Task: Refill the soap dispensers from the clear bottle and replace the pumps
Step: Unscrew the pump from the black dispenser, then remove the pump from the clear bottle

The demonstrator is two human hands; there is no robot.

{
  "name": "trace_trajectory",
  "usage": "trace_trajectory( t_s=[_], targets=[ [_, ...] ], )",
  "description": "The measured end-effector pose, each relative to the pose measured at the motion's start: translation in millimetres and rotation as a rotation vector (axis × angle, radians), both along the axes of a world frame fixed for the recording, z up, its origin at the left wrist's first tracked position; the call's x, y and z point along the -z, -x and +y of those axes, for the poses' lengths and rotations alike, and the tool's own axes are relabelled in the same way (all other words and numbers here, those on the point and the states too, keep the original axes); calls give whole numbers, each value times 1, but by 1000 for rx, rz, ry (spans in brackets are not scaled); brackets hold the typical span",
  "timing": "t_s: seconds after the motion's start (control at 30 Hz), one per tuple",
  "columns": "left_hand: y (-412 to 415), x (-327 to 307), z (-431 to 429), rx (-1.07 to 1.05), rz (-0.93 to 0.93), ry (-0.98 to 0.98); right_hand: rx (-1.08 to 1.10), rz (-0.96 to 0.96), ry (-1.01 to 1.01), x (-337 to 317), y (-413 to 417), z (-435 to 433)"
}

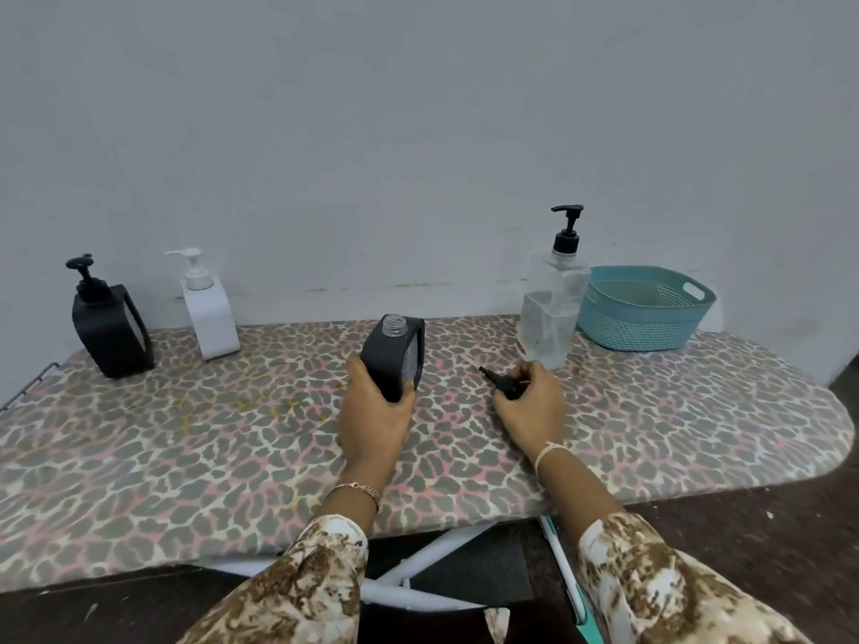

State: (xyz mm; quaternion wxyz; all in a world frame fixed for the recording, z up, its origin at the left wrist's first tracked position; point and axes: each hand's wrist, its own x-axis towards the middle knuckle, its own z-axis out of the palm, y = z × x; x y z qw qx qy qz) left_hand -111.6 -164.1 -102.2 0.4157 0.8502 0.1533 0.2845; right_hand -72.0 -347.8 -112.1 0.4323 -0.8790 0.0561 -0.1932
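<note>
At the far left of the leopard-print surface (pixel 186 434) stand 2 dispensers with pumps on: a black dispenser (pixel 111 330), then a white dispenser (pixel 211 318) near it. At mid-surface the left grip (pixel 376 411) wraps round the lower part of an open dispenser (pixel 395 355), black, its clear threaded neck up and bare. Near it, the right grip (pixel 530 409) curls round a black pump (pixel 499 383), nozzle pointing left. Behind stands the bottle (pixel 551 313), clear, partly full, pump on, just beside a teal basket (pixel 646 318).

Matt black plastic dispenser (pixel 393 357); patterned cloth board cover (pixel 186 434)
</note>
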Motion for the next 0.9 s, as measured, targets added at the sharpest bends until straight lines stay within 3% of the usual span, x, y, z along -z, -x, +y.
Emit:
trace_trajectory(
  t_s=[0.3,0.4,0.53,0.67,0.77,0.9],
  targets=[
    [4,-7,-1,41,54,57,77,-36,4,-26,10,1],
    [7,-26,-6,9,-19,56,109,-98,1,-48,6,-4],
    [-1,-63,-20,-3,-242,-101,112,-169,33,-83,-2,-14],
    [-18,-91,-45,153,-312,-271,103,-244,47,-111,-18,-26],
    [-35,-97,-67,336,-273,-285,86,-233,81,-124,-32,-36],
    [-64,-90,-90,490,-70,-326,74,-168,-13,-137,-59,-49]
  ],
)
